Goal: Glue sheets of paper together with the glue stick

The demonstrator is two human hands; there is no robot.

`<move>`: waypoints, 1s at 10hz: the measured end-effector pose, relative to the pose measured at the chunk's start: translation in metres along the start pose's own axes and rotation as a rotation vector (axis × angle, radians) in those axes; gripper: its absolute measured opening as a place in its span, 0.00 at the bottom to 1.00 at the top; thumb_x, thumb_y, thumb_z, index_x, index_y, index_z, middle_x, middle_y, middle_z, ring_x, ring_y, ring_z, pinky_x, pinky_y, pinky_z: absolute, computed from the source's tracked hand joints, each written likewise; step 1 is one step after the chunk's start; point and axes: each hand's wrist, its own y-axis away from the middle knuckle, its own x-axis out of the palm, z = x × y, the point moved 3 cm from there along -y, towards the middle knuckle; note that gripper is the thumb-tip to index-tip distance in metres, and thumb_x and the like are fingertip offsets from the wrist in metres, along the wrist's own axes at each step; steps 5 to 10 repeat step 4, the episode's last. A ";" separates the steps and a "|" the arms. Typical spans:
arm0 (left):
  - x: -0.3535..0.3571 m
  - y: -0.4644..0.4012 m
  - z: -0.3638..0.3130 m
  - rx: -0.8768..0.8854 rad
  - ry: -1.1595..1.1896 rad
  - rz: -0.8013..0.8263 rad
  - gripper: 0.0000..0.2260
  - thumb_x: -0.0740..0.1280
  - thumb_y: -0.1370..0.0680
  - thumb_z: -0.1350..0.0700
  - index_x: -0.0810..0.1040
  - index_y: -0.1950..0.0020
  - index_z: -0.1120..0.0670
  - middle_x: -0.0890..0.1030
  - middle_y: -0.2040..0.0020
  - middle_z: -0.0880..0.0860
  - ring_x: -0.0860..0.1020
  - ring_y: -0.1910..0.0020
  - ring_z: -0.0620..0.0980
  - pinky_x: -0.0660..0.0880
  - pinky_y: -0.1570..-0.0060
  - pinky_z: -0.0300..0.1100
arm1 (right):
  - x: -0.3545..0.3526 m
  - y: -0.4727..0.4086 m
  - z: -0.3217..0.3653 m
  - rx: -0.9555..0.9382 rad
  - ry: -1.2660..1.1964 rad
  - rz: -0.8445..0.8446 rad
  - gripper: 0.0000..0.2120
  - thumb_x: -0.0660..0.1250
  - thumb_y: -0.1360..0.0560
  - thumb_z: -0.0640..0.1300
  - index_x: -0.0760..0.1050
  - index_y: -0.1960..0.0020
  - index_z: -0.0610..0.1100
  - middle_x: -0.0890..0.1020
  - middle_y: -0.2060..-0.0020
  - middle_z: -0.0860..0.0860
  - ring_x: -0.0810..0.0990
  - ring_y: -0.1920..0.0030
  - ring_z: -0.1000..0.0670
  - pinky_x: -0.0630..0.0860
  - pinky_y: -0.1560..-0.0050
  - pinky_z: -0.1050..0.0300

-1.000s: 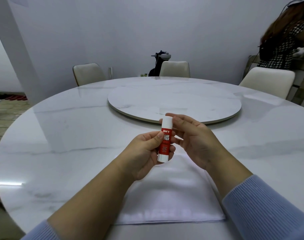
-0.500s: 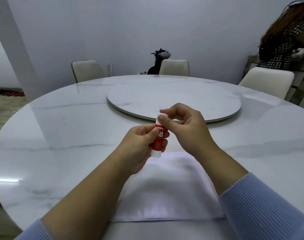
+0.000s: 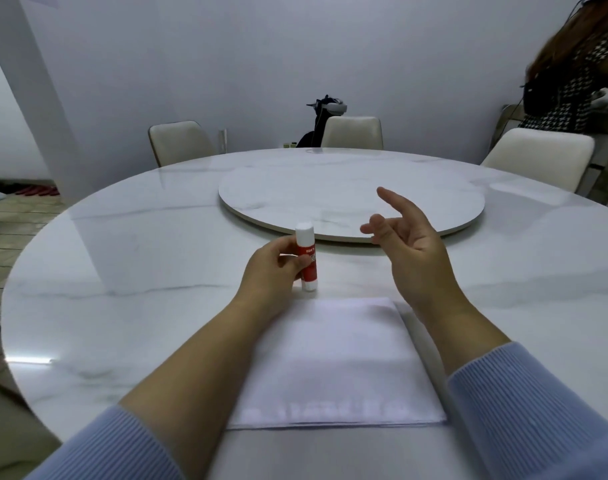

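— Where is the glue stick?
— It stands up on the table, cap on, just past the paper. The left hand holds it with its fingers around the red part.
— And the right hand?
— It is up in the air, fingers spread wide, holding nothing.

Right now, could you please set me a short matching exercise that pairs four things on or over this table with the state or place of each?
Things:
1. glue stick
2. right hand
3. paper sheets
4. turntable

States or places:
A. open, holding nothing
B. flat pile at the near table edge
C. upright, capped, held by the left hand
D. round slab at the table's middle

Pairs: 1-C, 2-A, 3-B, 4-D
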 end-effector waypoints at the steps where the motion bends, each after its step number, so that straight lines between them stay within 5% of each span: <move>1: 0.002 -0.004 0.006 0.028 -0.108 0.010 0.08 0.66 0.25 0.63 0.78 0.51 0.50 0.81 0.54 0.55 0.80 0.50 0.57 0.76 0.42 0.54 | 0.000 0.000 -0.002 0.008 -0.033 -0.012 0.14 0.64 0.23 0.49 0.71 0.37 0.57 0.82 0.58 0.49 0.80 0.54 0.60 0.73 0.45 0.69; 3: 0.003 -0.002 0.006 0.064 -0.202 0.034 0.08 0.66 0.24 0.62 0.77 0.49 0.50 0.81 0.52 0.53 0.79 0.49 0.54 0.74 0.43 0.45 | -0.008 0.003 -0.006 0.052 -0.044 -0.102 0.13 0.65 0.23 0.48 0.73 0.39 0.55 0.81 0.63 0.52 0.80 0.53 0.53 0.74 0.40 0.56; 4: -0.003 0.003 -0.001 -0.008 -0.128 0.006 0.11 0.66 0.23 0.60 0.76 0.42 0.51 0.81 0.45 0.50 0.77 0.51 0.47 0.71 0.49 0.38 | -0.019 0.006 0.001 0.060 -0.102 -0.190 0.15 0.64 0.23 0.48 0.73 0.36 0.52 0.81 0.60 0.50 0.80 0.58 0.60 0.74 0.51 0.66; 10: -0.003 0.003 -0.001 -0.008 -0.128 0.006 0.11 0.66 0.23 0.60 0.76 0.42 0.51 0.81 0.45 0.50 0.77 0.51 0.47 0.71 0.49 0.38 | -0.019 0.006 0.001 0.060 -0.102 -0.190 0.15 0.64 0.23 0.48 0.73 0.36 0.52 0.81 0.60 0.50 0.80 0.58 0.60 0.74 0.51 0.66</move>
